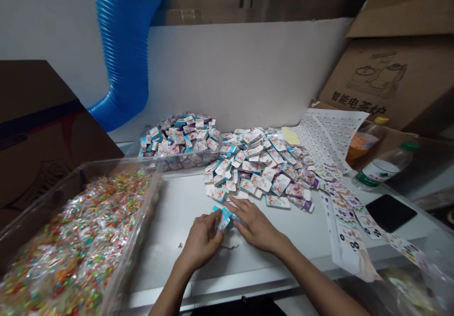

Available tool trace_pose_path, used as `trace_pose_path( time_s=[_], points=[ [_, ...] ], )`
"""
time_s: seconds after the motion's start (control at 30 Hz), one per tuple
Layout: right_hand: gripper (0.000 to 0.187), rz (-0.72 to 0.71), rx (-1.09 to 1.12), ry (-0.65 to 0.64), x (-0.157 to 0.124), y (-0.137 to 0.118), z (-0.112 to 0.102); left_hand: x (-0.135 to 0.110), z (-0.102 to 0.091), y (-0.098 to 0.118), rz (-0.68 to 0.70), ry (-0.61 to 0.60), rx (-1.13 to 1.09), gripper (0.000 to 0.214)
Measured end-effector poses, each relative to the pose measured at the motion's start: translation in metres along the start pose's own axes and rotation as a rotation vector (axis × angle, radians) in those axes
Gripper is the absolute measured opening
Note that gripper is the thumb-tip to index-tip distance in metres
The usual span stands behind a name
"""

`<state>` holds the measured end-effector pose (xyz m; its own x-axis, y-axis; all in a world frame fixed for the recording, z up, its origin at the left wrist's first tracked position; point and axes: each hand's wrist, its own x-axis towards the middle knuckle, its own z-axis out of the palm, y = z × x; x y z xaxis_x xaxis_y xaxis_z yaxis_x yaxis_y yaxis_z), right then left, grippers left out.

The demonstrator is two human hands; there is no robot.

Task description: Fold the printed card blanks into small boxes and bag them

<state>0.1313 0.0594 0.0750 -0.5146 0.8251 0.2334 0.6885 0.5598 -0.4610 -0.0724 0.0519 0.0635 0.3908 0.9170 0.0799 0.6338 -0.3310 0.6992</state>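
Note:
Between my hands is a small blue-and-white cardboard box (223, 217) with printed flaps, above the white table. My left hand (203, 240) pinches its left side between thumb and fingers. My right hand (258, 225) is at its right end, thumb and fingers around a blue part, the index finger stretched toward the pile; this grip is partly hidden. Beneath them lie white flat pieces (232, 239), partly covered by the hands. Just beyond is a heap of small printed boxes (262, 181), blue or purple with a red hand picture.
A clear bin (156, 176) of colourful wrapped packets stands left. Behind, a clear tray (184, 160) is piled with small boxes. Sticker sheets (340, 231), a black flat object (390, 216), two bottles (379, 171) and cartons (397, 79) are right. A blue hose (124, 46) hangs back left.

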Motion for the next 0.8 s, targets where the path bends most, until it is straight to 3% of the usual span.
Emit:
trace_pose_path(
  time_s=[0.1, 0.23, 0.33, 0.47, 0.67, 0.8],
  points=[
    [0.024, -0.010, 0.065, -0.052, 0.007, -0.002, -0.004, 0.003, -0.003, 0.009, 0.042, -0.095, -0.101, 0.034],
    [0.021, 0.235, 0.223, -0.048, 0.009, -0.001, -0.003, 0.006, 0.005, 0.010, 0.131, 0.114, 0.270, 0.046],
    [0.018, 0.316, 0.475, -0.086, 0.008, 0.001, 0.000, 0.006, 0.011, 0.011, 0.204, 0.121, 0.441, 0.055],
    [0.016, 0.428, 0.769, -0.174, 0.007, 0.006, 0.006, 0.006, 0.012, 0.013, 0.260, 0.120, 0.404, 0.052],
    [0.015, 0.415, 0.704, -0.144, 0.010, 0.010, 0.009, 0.004, 0.016, 0.018, 0.253, 0.091, 0.311, 0.036],
    [0.018, 0.354, 0.632, -0.097, 0.011, 0.010, -0.001, -0.001, 0.019, 0.023, 0.176, 0.014, 0.071, 0.050]
  ],
)
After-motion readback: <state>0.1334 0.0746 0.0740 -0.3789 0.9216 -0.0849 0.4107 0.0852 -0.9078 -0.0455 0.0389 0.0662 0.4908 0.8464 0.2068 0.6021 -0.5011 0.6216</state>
